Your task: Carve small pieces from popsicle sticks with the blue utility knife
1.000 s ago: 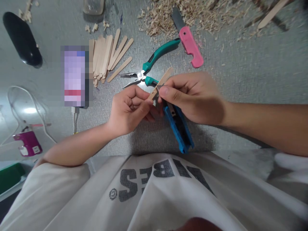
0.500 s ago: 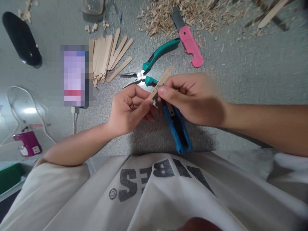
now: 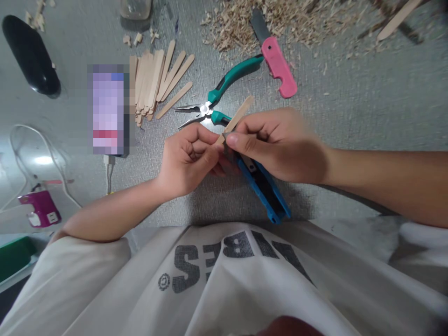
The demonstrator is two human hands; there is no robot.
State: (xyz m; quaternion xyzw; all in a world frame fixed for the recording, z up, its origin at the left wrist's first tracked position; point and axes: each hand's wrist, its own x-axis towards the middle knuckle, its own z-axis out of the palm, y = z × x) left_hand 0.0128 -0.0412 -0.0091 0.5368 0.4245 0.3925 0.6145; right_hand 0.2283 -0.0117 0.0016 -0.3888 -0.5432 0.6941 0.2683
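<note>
My left hand (image 3: pixel 191 161) pinches a wooden craft stick (image 3: pixel 241 113) near its lower end between thumb and fingers. The stick slants up to the right. My right hand (image 3: pixel 280 142) is closed around the front of a blue-handled knife (image 3: pixel 263 189), whose hollow handle hangs down towards my shirt. A small piece of its blade shows at my right thumb, against the stick; the rest is hidden by my fingers. Just behind the stick lie green-handled needle-nose pliers (image 3: pixel 229 79), jaws spread.
A pink-handled knife (image 3: pixel 280 67) lies by a heap of wood shavings (image 3: pixel 238 28). Several craft sticks (image 3: pixel 150 84) are piled beside a blurred phone (image 3: pixel 108 109) on a cable. A black case (image 3: pixel 31 56) and a purple plug adapter (image 3: pixel 40 208) are at the left.
The blade has slid down the stick towards my left thumb. The blue handle's lower end has swung to the right. My left hand stays in place.
</note>
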